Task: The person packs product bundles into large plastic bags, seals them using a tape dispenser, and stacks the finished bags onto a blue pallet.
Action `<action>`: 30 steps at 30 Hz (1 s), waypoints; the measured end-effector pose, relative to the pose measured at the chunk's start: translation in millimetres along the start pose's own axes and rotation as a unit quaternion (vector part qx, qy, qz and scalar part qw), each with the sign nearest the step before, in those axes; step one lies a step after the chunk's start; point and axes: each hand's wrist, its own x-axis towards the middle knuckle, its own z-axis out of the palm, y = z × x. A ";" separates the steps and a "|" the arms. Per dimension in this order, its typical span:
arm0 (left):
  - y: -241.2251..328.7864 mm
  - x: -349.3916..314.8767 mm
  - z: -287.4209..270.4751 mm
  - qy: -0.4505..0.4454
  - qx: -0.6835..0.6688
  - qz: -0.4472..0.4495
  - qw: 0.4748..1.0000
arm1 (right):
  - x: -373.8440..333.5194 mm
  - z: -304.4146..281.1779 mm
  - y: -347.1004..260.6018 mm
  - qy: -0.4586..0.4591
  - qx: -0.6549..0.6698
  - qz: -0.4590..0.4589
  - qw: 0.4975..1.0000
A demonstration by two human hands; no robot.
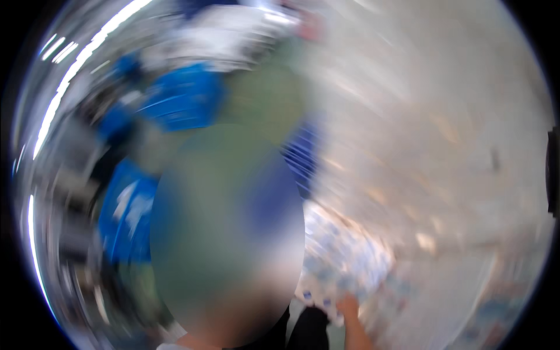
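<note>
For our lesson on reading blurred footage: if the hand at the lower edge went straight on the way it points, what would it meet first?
The hand reaches up toward a pale, blue-speckled mass right above it, so that likely comes first. Heavy motion blur hides what it is, whether they touch, and which hand this is.

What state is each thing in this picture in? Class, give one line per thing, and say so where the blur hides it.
Right hand: raised from the lower edge, touching the white cloth; grip too blurred to tell.
White cloth: pale with small blue marks, crumpled, smeared by motion.
Blue bins: at the left, blurred; contents cannot be told.
Pale floor: streaked by motion blur.
Left hand: not in view.
</note>
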 end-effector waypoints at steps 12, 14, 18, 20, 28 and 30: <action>-21.4 -432.7 243.8 0.364 -0.307 -0.342 0.810 | -29.2 19.8 -178.9 -0.345 -0.397 -0.425 0.737; -10.4 -476.6 298.2 0.422 -0.379 -0.372 0.735 | -72.0 36.3 -244.4 -0.364 -0.397 -0.437 0.720; -30.5 -551.6 409.6 0.467 -0.490 -0.403 0.616 | -180.7 113.2 -316.5 -0.399 -0.387 -0.444 0.703; -32.5 -584.3 446.8 0.457 -0.535 -0.402 0.586 | -234.1 151.4 -330.6 -0.414 -0.393 -0.446 0.690; -110.3 -777.5 555.0 0.574 -0.513 -0.524 0.365 | -452.1 258.1 -317.9 -0.468 -0.418 -0.563 0.538; -113.6 -822.1 555.2 0.622 -0.541 -0.495 0.274 | -496.5 274.4 -317.1 -0.575 -0.343 -0.323 0.669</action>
